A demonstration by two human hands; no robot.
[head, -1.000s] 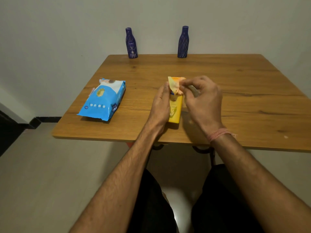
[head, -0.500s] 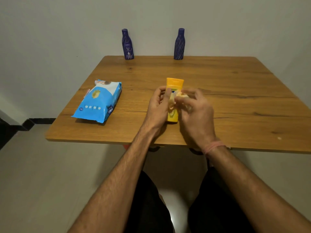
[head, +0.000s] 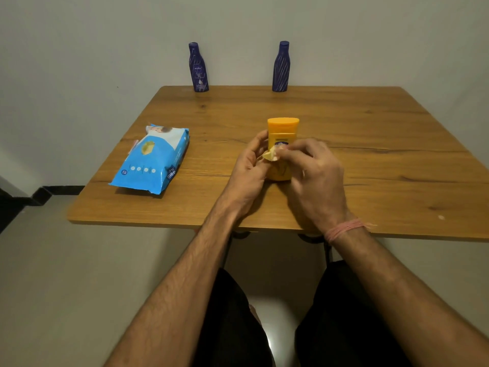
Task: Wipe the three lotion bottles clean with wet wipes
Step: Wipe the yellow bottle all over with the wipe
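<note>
The person is sitting at the table (head: 370, 144) and is holding the yellow bottle (head: 283, 128) upright between both hands. The left hand (head: 248, 168) is closing around the left side of this bottle, and the right hand (head: 315, 170) is pinching a small crumpled wipe (head: 271, 154) against its front, just below the cap. So both hands are clamped, one on the bottle and one on the wipe.

What could go wrong, I think: the bottle is standing on a narrow base, and if the right hand is pushing too hard while the left hand is loosening, it could be tipping over away from the person. The wipe is also very bunched, so it may be covering only a little of the surface and leaving parts dirty.

The blue pack of wipes (head: 150, 160) is lying flat to the left of the left hand, well apart from it. I cannot tell if its flap is open or how many wipes are inside.

The two dark blue bottles (head: 198, 70) (head: 281, 67) are standing far beyond the hands, by the wall, both capped and not yet being touched. What is in any bottle is not showing.
</note>
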